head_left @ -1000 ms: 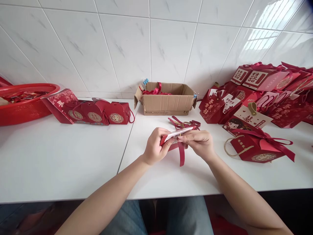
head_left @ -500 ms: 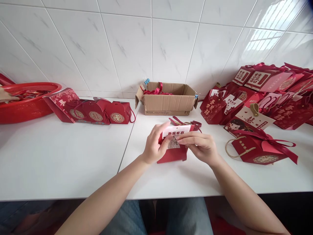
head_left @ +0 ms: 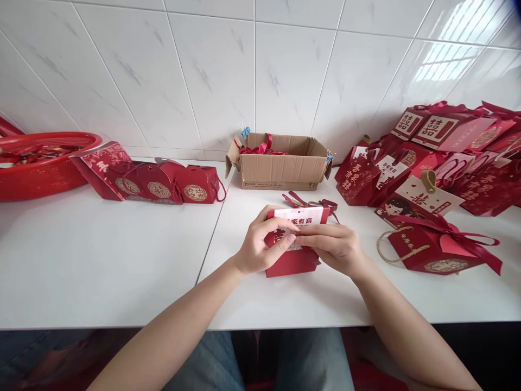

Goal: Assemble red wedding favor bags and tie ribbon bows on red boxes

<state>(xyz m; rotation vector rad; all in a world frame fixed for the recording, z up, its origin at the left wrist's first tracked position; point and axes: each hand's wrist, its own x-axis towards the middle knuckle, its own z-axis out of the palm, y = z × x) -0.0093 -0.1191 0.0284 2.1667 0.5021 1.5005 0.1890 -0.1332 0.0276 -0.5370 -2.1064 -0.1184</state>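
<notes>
A red box with a white printed front (head_left: pixel 292 264) stands on the white table before me. My left hand (head_left: pixel 264 243) is at its left side, with fingers curled over the front and the thumb near the middle. From the right, my right hand (head_left: pixel 336 244) reaches across the box front, its fingers pressed together. The fingertips of both hands meet over the white card; whatever is between them is too small to make out. Dark red ribbons (head_left: pixel 311 204) lie just behind the box.
An open cardboard box (head_left: pixel 279 172) with red ribbons stands by the tiled wall. Red boxes (head_left: pixel 199 185) and a red basin (head_left: pixel 52 172) are at left. Many red gift boxes (head_left: pixel 448 133) are piled at right, with a ribboned one (head_left: pixel 437 255) in front.
The fingers of my left hand have come down from the box's top edge onto its front, beside my right fingertips. At the far left, another person's hand has left the red basin.
</notes>
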